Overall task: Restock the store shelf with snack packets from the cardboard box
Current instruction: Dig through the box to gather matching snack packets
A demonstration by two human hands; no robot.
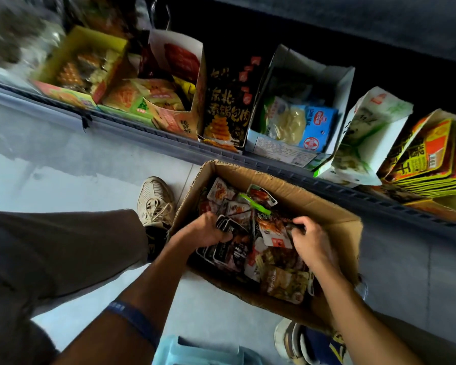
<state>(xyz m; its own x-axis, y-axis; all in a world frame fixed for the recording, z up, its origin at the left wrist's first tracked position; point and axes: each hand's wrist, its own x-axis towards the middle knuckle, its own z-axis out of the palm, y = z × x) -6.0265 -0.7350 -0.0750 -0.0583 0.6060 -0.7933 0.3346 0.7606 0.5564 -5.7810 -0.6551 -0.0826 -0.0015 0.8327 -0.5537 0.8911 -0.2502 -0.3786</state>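
An open cardboard box (334,206) sits on the floor in front of the low store shelf (248,159). It is filled with several small snack packets (274,241), some black, some white and red. My left hand (208,227) is inside the box and grips a small stack of black packets (228,226). To its right, my right hand (309,237) pinches a dark packet (290,224) at the top of the pile. Both forearms reach in from the bottom of the view.
The shelf holds open display cartons: a yellow one (90,48), a tall orange one (179,88), a black one (228,106), a white one (327,83), and yellow packs (432,154) at right. Shoes (156,198) stand beside the box. A light blue basket (195,351) is near the bottom.
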